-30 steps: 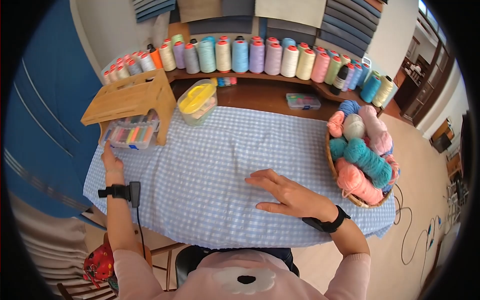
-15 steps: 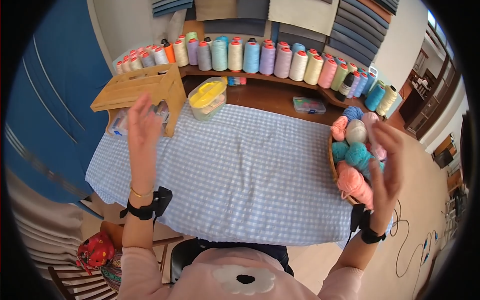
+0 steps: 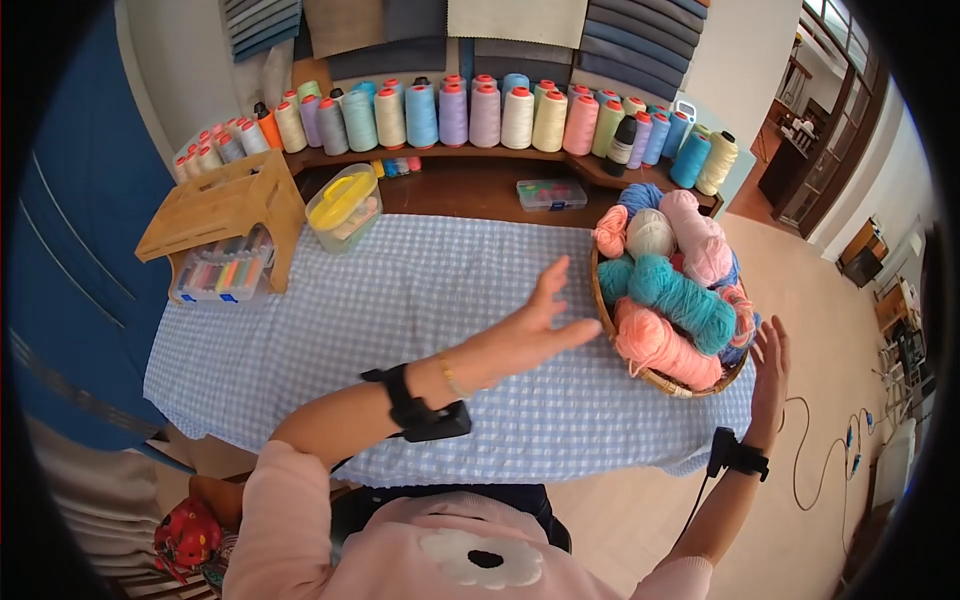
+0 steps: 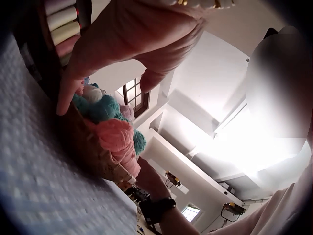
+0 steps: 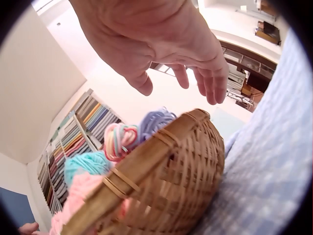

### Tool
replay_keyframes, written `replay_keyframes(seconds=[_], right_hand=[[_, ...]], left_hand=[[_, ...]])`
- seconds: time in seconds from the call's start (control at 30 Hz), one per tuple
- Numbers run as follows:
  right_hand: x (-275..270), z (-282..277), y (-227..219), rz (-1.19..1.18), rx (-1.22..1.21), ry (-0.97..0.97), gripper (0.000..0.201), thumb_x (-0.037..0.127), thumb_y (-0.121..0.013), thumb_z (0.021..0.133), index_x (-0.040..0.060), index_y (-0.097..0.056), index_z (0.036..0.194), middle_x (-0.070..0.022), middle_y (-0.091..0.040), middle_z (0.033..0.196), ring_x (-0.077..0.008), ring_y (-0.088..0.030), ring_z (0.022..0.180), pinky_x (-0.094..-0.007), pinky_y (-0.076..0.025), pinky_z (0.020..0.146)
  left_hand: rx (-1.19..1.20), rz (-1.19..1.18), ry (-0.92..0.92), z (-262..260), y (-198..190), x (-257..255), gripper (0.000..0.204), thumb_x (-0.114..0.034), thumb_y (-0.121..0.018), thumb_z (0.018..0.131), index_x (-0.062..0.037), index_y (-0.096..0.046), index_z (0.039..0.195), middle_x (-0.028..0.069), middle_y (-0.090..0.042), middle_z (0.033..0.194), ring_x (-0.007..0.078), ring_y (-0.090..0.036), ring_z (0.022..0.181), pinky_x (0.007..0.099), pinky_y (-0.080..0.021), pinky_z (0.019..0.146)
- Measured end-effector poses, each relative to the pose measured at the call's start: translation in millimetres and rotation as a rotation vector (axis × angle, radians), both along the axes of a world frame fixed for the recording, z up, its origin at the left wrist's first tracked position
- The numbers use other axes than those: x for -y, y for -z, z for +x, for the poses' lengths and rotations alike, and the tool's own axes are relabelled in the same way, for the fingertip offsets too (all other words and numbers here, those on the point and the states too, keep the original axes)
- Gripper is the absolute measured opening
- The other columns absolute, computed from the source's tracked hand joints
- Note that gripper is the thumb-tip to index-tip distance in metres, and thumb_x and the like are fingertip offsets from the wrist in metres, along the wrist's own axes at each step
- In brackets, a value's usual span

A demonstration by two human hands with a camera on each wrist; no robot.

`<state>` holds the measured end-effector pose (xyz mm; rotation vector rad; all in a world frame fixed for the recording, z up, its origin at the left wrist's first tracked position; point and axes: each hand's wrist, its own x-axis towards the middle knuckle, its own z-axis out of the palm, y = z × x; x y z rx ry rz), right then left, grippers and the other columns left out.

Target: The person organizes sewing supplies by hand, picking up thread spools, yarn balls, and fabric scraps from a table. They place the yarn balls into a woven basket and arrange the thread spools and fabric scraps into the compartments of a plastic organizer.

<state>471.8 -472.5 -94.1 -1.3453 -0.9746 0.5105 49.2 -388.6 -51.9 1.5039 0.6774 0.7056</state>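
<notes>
A woven basket [image 3: 660, 382] heaped with yarn stands at the right end of the table. In it lie teal yarn [image 3: 685, 305], coral yarn [image 3: 662, 345], pale pink yarn [image 3: 697, 238] and white yarn [image 3: 651, 234]. My left hand [image 3: 525, 340] reaches across to the basket's left side, thumb and fingers spread, nothing held. On the far right my right hand [image 3: 770, 370] is beside the basket with fingers extended. The right wrist view shows that hand [image 5: 161, 44] above the basket rim [image 5: 142, 159], a gap between them.
A blue checked cloth [image 3: 400, 300] covers the table. At the left stand a wooden stand [image 3: 215, 205] over a clear case of markers [image 3: 225, 275] and a yellow-lidded tub [image 3: 343, 205]. Thread cones [image 3: 422, 115] line the back shelf, with a small clear case [image 3: 552, 195] below.
My left hand has swung from the case at the left across to the basket. The right hand has gone from over the cloth to the basket's outer side. The view has turned slightly.
</notes>
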Motion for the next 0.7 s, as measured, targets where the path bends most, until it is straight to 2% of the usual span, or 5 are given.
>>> replay_keyframes(seconds=[0.17, 0.27, 0.3, 0.4, 0.7], right_hand=[[-31, 1, 9, -0.045, -0.11, -0.2, 0.055, 0.037, -0.047, 0.105, -0.0002, -0.042, 0.146, -0.0139, -0.05, 0.142, -0.0209, -0.049, 0.131, -0.035, -0.036, 0.111], [-46, 14, 12, -0.056, -0.407, -0.375, 0.05, 0.036, -0.048, 0.105, -0.0022, -0.049, 0.138, -0.0122, -0.06, 0.131, -0.0196, -0.059, 0.119, -0.0353, -0.046, 0.101], [-52, 17, 18, -0.063, -0.539, -0.295, 0.045, 0.034, -0.049, 0.105, -0.0003, -0.053, 0.134, -0.0101, -0.064, 0.124, -0.0181, -0.064, 0.11, -0.034, -0.052, 0.094], [-74, 59, 68, 0.005, -0.612, -0.398, 0.041, 0.031, -0.051, 0.104, 0.0015, -0.055, 0.132, -0.0077, -0.065, 0.119, -0.0161, -0.065, 0.105, -0.0321, -0.053, 0.091], [-65, 5, -2, 0.007, -0.585, -0.444, 0.034, 0.024, -0.051, 0.101, 0.0017, -0.057, 0.126, -0.0089, -0.067, 0.114, -0.0158, -0.066, 0.102, -0.0315, -0.053, 0.091]], left_hand=[[0.066, -0.192, 0.038, 51, 22, -17, 0.115, -0.052, -0.071, 0.089, -0.01, 0.012, 0.157, 0.0184, -0.022, 0.157, 0.0317, -0.031, 0.144, 0.0467, -0.04, 0.108], [0.08, -0.268, 0.098, 60, 20, -18, 0.115, -0.053, -0.07, 0.089, -0.0118, 0.014, 0.157, 0.0156, -0.026, 0.155, 0.0302, -0.035, 0.141, 0.0454, -0.042, 0.105], [0.089, -0.276, 0.093, 64, 23, -17, 0.113, -0.053, -0.069, 0.09, -0.0136, 0.013, 0.157, 0.0145, -0.026, 0.155, 0.0295, -0.037, 0.14, 0.0447, -0.044, 0.104], [0.137, -0.234, 0.025, 74, 38, -18, 0.109, -0.053, -0.068, 0.091, -0.0147, 0.01, 0.157, 0.0144, -0.025, 0.155, 0.0288, -0.037, 0.14, 0.0459, -0.047, 0.104], [0.293, -0.389, 0.036, 56, 29, -16, 0.105, -0.055, -0.068, 0.09, -0.0117, 0.001, 0.157, 0.0142, -0.027, 0.154, 0.0277, -0.035, 0.142, 0.046, -0.049, 0.104]])
